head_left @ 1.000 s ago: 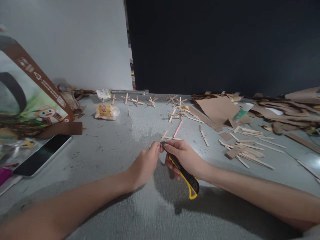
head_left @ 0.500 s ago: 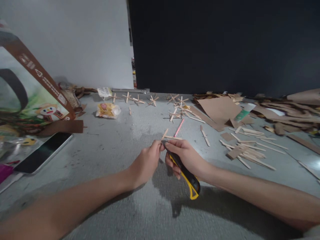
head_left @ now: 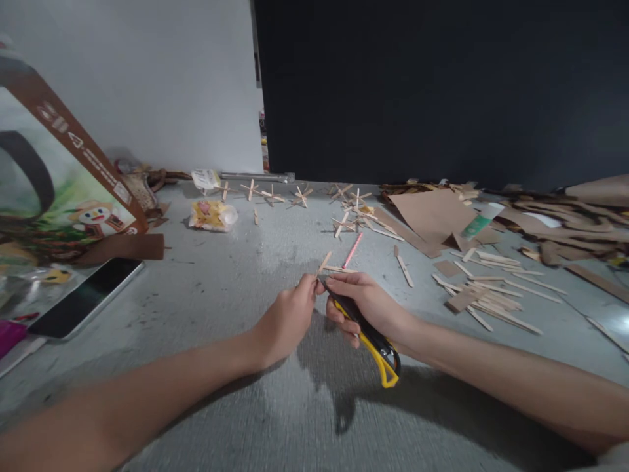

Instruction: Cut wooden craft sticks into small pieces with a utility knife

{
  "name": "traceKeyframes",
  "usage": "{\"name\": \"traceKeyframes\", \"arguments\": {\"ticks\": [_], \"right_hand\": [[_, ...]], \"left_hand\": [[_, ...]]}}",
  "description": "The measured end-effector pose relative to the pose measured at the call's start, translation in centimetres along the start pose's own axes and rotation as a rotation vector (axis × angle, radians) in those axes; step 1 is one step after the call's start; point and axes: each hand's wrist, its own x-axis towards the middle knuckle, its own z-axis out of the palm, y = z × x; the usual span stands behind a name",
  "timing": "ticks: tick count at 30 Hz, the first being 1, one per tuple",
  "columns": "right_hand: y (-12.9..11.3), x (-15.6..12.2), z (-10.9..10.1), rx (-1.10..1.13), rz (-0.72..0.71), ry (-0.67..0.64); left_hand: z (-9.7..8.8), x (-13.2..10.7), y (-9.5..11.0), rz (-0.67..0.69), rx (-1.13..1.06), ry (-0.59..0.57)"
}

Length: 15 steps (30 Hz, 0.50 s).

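Note:
In the middle of the table, my left hand (head_left: 291, 316) is closed on a thin wooden craft stick (head_left: 324, 262) that points up and away from me. My right hand (head_left: 369, 304) wraps round a black and yellow utility knife (head_left: 374, 337), its handle end toward me. The knife's front end meets the stick at my left fingertips; the exact contact is hidden by fingers. Just beyond my hands lie another stick (head_left: 339, 269) and a pink striped straw-like rod (head_left: 352, 250).
Several star-shaped stick pieces (head_left: 301, 196) stand along the back. Loose sticks (head_left: 501, 308) are piled at right, near cardboard (head_left: 427, 216) and a green-white tube (head_left: 481, 221). At left are a phone (head_left: 87, 298), a printed bag (head_left: 83, 170) and a small yellow packet (head_left: 212, 216).
The knife's handle end has swung slightly right and up, with my right hand turning a little. My left hand stays on the stick in nearly the same place.

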Motion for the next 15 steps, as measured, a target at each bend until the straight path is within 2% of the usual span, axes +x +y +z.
{"name": "traceKeyframes", "arguments": {"ticks": [7, 12, 15], "right_hand": [[0.0, -0.18, 0.28, -0.082, -0.034, 0.006], [0.11, -0.46, 0.53, -0.151, -0.102, 0.056], [0.08, -0.51, 0.43, -0.198, -0.138, 0.083]], "left_hand": [[-0.16, 0.02, 0.35, 0.017, -0.055, 0.026], [-0.14, 0.3, 0.18, 0.094, -0.184, 0.091], [-0.19, 0.43, 0.13, 0.091, -0.242, 0.122]]}}
